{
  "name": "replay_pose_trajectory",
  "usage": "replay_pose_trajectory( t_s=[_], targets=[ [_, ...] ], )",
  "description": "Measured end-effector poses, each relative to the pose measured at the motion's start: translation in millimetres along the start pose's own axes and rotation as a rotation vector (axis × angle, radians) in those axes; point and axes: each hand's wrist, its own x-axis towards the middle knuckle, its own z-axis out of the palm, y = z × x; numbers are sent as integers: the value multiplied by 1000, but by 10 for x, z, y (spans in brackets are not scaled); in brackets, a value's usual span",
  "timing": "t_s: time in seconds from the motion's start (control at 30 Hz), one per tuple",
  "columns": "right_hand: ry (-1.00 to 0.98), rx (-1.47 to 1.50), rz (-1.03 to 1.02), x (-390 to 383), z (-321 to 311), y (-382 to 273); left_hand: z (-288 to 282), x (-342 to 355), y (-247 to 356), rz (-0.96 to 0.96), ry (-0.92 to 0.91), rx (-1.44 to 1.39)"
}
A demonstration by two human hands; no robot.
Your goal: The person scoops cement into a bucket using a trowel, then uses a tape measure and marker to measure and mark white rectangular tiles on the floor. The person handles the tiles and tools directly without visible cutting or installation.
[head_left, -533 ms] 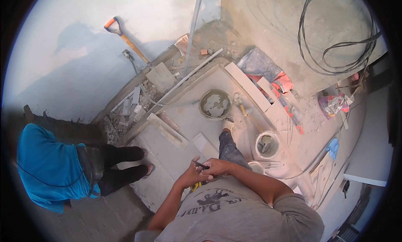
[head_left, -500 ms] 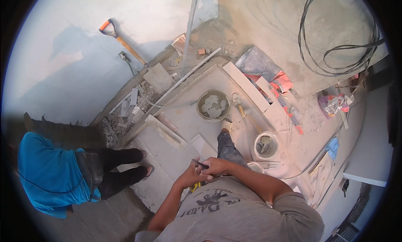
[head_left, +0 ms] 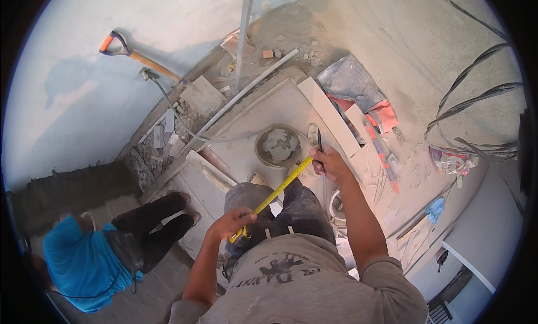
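My left hand (head_left: 231, 223) grips the case of a yellow tape measure (head_left: 278, 189) just above my knee. The yellow blade runs up and to the right to my right hand (head_left: 330, 162), which pinches its end and also holds a dark pencil (head_left: 320, 143) pointing upward. Both hands hover over my grey trousers and the pale floor tiles (head_left: 204, 184) below. A round pan of grey mortar (head_left: 278, 146) lies just beyond the stretched blade.
A person in a blue shirt (head_left: 84, 262) and black trousers crouches at the lower left. A shovel with an orange handle (head_left: 131, 54) leans by the wall. Long metal bars (head_left: 246, 94), tile offcuts, rubble, a white bucket (head_left: 338, 205) and black cables (head_left: 476, 100) surround me.
My hands were together in front of my chest. Now they are apart, with the tape blade drawn out between them and my right hand moved up and right.
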Motion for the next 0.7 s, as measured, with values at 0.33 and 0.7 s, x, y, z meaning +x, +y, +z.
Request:
replay_pose_trajectory(
  t_s=[0.33, 0.7],
  targets=[
    [603, -18, -206, 409, -362, -742, -1003, 1067, -8, -63, -140, 92],
    [534, -253, 222, 908, 328, 1460, -2168, 3599, -797, 66, 38, 301]
  ],
)
